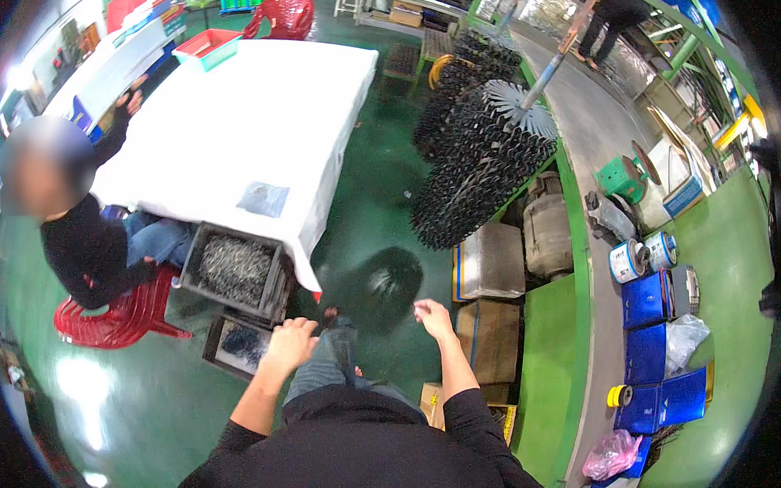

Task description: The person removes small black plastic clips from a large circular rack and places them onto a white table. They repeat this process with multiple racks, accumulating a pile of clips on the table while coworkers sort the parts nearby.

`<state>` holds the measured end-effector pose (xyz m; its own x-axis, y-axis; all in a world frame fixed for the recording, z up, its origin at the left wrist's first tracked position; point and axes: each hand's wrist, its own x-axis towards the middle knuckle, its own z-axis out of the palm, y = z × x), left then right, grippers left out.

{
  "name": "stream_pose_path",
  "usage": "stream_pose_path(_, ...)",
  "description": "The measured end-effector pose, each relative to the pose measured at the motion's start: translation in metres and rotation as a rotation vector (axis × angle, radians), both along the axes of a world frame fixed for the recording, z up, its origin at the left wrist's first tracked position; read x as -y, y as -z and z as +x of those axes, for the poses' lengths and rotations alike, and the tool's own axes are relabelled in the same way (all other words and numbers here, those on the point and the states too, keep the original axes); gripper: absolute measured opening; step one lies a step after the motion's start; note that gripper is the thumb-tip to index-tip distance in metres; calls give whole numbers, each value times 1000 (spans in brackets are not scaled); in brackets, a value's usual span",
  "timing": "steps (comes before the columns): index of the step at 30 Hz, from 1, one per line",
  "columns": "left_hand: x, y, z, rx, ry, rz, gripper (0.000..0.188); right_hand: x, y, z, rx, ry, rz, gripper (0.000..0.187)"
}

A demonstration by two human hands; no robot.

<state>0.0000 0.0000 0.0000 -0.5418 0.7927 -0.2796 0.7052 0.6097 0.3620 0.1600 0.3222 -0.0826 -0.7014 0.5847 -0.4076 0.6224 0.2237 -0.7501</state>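
My left hand (292, 344) is in the air in front of my body, its fingers apart and nothing in them. It is nearest to a low dark crate (212, 343) that holds dark pieces. Above that crate stands a larger grey crate (188, 279) filled with many small metal parts (234, 268). My right hand (433, 318) is out over the floor to the right, fingers loosely bent, with no object visible in it. It touches nothing; a cardboard box (488, 339) is beside it. Between my hands my jeans and feet show on the green floor.
A white-covered table (256, 102) bears a small bag (263, 199) and a red-and-green tray (207, 49). A person (76, 229) sits on a red chair (122, 314) at left. Stacked black toothed discs (474, 168), a motor (549, 234) and a green-framed bench (578, 323) line the right side.
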Motion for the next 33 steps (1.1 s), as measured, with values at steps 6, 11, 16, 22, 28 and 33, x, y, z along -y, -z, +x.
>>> stream_pose_path(6,-58,14,-103,46,17,-4,37,-58,-72,-61,-311,82,-69,24)
stream_pose_path(11,-157,21,-166,76,73,-100,39,-133,-180,-79,-504,345,51,21)
stream_pose_path(16,-250,1,-228,70,257,16,41,-182,-280,-105,-735,337,414,17)
stream_pose_path(22,-290,-21,-288,27,166,192,37,-231,-321,-136,-625,456,654,16)
stream_pose_path(28,-254,41,-302,247,-164,136,38,-289,-332,-187,-637,516,768,42)
stream_pose_path(33,-198,117,-317,190,-429,-1,44,-306,-341,-207,-677,474,728,37)
